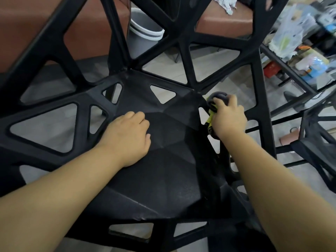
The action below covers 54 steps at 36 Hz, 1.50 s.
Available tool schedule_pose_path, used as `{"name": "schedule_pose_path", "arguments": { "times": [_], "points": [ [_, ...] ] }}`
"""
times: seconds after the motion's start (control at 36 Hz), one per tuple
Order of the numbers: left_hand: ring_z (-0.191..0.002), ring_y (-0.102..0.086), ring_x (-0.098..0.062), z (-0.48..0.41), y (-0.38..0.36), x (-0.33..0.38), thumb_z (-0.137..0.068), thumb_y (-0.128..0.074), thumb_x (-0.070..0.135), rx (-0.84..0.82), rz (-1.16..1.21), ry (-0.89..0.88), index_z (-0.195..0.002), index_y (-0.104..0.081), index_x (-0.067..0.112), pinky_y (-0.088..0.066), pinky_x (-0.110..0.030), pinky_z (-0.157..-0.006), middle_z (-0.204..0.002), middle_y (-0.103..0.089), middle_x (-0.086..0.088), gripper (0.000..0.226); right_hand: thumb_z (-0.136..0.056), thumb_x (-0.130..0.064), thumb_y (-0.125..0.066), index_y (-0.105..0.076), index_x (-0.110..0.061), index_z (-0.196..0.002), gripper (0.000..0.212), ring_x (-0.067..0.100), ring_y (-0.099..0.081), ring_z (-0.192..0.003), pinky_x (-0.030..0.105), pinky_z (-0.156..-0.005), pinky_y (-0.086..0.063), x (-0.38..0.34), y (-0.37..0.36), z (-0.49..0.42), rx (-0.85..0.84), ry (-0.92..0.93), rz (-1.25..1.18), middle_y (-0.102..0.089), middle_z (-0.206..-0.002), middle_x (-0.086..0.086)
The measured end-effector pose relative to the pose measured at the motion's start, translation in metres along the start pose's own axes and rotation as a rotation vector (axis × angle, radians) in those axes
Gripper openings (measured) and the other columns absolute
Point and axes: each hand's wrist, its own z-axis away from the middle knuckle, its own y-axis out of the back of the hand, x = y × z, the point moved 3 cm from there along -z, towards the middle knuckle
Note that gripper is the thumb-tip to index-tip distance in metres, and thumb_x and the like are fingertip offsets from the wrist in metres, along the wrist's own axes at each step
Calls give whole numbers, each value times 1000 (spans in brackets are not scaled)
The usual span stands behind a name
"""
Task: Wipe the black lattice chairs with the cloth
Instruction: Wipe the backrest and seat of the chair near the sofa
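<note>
Cloth bunched at the seat's right rim, about two o'clock from centre, its yellow-green tail trailing toward six along the edge. The right hand grips it, fingers curled over the wad. The black lattice chair spreads its seat off toward nine from there. The left hand rests mid-seat, fingers curled under, holding nothing, so I'd say the right hand leads.
</note>
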Motion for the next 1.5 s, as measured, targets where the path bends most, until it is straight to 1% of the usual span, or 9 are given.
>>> {"name": "schedule_pose_path", "arguments": {
  "times": [0.11,0.39,0.5,0.58,0.72,0.97,1.14,1.28,1.5],
  "points": [
    [-100,-49,-21,-1,0,0,-90,-44,34,10,3,4,-109,-62,12,-41,-32,-85,-108,-53,-1,34,-89,-21,-54,-51,-26,-132,44,39,-49,-108,41,-89,-44,-35,-7,29,-70,-68,-150,-35,-136,8],
    [-106,-45,-20,-1,-1,0,-93,-41,33,-21,15,9,-113,-59,13,-39,-31,-90,-113,-50,1,34,-76,-19,-57,-67,-29,-113,40,37,-55,-93,45,-71,-53,-79,6,86,-178,581,-239,-49,-129,5],
    [-109,-44,-18,-1,-1,0,-95,-38,35,-33,27,16,-117,-57,16,-40,-30,-91,-117,-49,3,35,-89,-23,-54,-54,-35,-128,41,36,-38,-116,39,-79,-44,-21,16,51,-227,340,174,-23,-148,-2],
    [-110,-44,-20,-2,-2,0,-95,-39,33,-31,20,5,-118,-58,16,-39,-32,-89,-117,-50,2,34,-86,-18,-58,-56,-30,-127,43,36,-38,-110,35,-67,-35,5,22,44,-133,148,176,-22,-149,0],
    [-106,-47,-24,0,1,0,-93,-48,28,5,55,-12,-114,-65,17,-42,-35,-84,-113,-56,1,30,-85,-15,-57,-57,-23,-126,42,37,-43,-107,36,-72,-38,-4,19,73,-80,-38,72,-27,-142,5],
    [-113,-42,-21,0,2,2,-97,-40,29,-26,45,-35,-121,-61,19,-40,-31,-86,-121,-53,4,34,-70,-12,-73,-69,-24,-111,43,34,-63,-96,44,-68,-56,10,37,156,-86,284,-186,-53,-125,4],
    [-104,-49,-27,0,1,4,-95,-47,22,-7,12,-67,-111,-67,13,-43,-37,-80,-111,-60,-3,28,-80,-9,-61,-63,-26,-120,43,34,-50,-110,33,-75,-43,63,40,123,131,-183,-136,-45,-135,-1],
    [-77,-56,-34,3,1,9,-84,-61,8,-17,-84,-114,-87,-71,5,-46,-38,-58,-84,-63,-10,11,-81,-20,-63,-64,-26,-120,39,35,-52,-107,39,-84,-46,25,32,143,65,-221,-160,-44,-135,1],
    [-120,-43,-26,7,3,33,-100,-30,42,-327,-273,-11,-129,-47,12,-42,-35,-84,-132,-45,-7,45,-71,-18,-72,-70,-25,-110,39,29,-62,-95,37,-73,-54,22,47,176,-42,131,-220,-51,-125,2]
  ]
}}
